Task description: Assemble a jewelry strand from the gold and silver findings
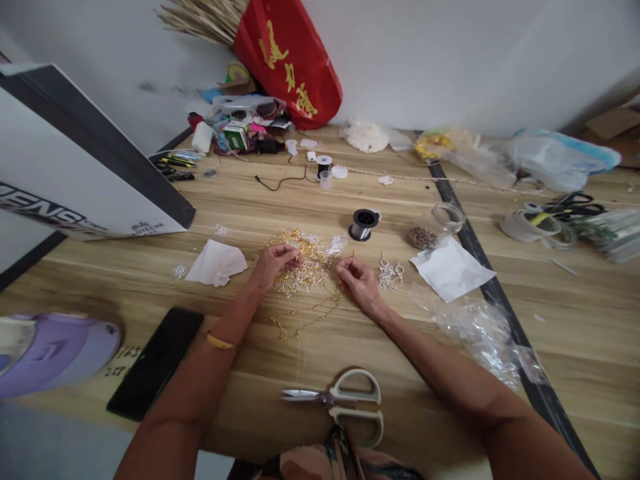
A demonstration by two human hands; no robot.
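A tangled pile of gold and clear beaded chain [305, 277] lies mid-table. Over its left side, my left hand [274, 267] has thumb and fingertips pinched together at the beads. My right hand [357, 283] is just right of the pile, its fingers curled into a pinch; whatever is between them is too small to make out. From near the right fingertips, a thin gold chain [317, 312] curves down and left across the wood. A bunch of clear strands [336, 247] sits at the pile's upper right. Small silvery charms [389, 275] lie right of my right hand.
Scissors [327, 398] lie near the front edge. A wire spool [363, 225] stands behind the hands. White paper [453, 269] and clear plastic bags [483, 337] are at right. A black phone [155, 363], a purple container [60, 357] and a large box [85, 167] occupy the left.
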